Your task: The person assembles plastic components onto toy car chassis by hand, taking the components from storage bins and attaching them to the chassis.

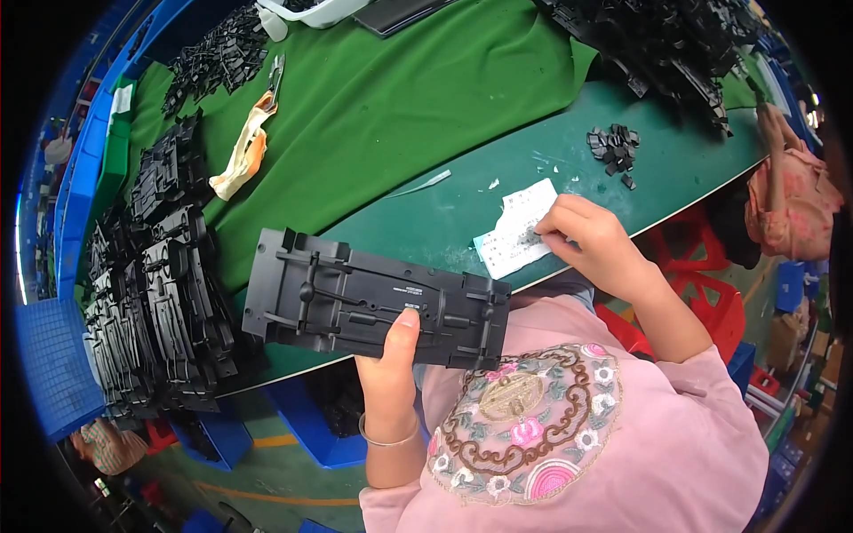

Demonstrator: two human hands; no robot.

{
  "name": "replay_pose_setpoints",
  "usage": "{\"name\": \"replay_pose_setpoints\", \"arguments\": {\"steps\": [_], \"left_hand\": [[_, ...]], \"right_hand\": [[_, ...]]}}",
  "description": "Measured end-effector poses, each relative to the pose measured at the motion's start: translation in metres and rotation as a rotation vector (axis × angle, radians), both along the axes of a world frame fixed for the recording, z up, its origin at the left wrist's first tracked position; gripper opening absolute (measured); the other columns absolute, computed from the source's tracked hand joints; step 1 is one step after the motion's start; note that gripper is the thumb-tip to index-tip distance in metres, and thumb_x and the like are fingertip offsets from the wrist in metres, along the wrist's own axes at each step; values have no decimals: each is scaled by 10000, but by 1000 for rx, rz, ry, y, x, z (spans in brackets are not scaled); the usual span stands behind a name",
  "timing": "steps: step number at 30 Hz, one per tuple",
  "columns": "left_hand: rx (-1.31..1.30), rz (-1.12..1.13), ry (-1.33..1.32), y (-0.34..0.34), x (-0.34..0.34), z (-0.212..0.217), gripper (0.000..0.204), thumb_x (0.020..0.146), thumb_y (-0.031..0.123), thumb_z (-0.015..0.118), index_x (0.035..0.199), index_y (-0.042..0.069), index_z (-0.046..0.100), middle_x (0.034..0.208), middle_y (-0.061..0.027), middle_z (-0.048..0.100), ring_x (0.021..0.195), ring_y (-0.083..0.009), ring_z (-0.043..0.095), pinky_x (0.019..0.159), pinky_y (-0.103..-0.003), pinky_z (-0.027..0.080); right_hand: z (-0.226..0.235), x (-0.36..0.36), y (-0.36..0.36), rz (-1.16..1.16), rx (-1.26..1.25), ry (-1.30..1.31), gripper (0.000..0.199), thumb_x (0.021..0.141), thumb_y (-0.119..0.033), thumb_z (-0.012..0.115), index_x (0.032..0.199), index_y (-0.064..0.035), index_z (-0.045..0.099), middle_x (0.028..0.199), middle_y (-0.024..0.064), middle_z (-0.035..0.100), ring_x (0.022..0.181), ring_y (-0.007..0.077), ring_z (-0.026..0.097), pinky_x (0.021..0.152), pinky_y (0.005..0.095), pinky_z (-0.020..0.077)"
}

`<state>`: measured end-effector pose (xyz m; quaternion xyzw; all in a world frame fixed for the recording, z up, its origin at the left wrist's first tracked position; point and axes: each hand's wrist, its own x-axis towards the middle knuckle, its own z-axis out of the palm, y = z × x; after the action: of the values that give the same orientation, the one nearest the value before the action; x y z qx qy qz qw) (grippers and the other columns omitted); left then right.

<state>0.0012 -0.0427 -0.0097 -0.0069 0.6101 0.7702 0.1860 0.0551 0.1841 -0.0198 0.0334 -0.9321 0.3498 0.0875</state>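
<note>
green cloth [391, 111] — open middle | blocked — black stacks [182, 280] left, heap [662, 44] right

And there it is, small white print [410, 290] in short lines on the long, rectangular black plastic part [373, 293], too tiny to read; over on the irregular white paper sheet [526, 216], dark marks in rows, equally illegible!
</note>
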Motion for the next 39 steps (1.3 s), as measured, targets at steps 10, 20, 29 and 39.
{"name": "replay_pose_setpoints", "arguments": {"steps": [10,20,29,39], "left_hand": [[-1,-96,24,9,-2,0,221,744,32,506,961,-6,495,909,-39,515,821,-116,476,751,-258,387],[-5,-77,-38,15,-3,6,168,743,36,503,904,-12,507,842,-32,521,763,-101,476,695,-248,398],[-73,-146,79,34,-1,8,115,752,39,488,839,-26,525,792,-45,536,718,-113,484,650,-257,401],[-270,-231,518,46,1,13,212,795,84,427,946,-41,505,860,-127,543,778,-213,516,725,-312,404]], "right_hand": [[6,-5,0,52,106,-34,110,638,23,515,711,-8,439,683,114,442,671,278,469,576,343,398],[14,-5,11,-20,30,-102,143,639,49,516,764,-1,468,716,113,468,692,240,489,582,298,407],[23,-3,-2,-212,-1185,-208,142,716,17,561,846,-14,512,799,12,518,715,66,491,642,195,400],[33,-11,-33,-196,-1036,-18,149,710,55,560,839,0,510,772,26,482,717,79,483,661,215,400]]}}
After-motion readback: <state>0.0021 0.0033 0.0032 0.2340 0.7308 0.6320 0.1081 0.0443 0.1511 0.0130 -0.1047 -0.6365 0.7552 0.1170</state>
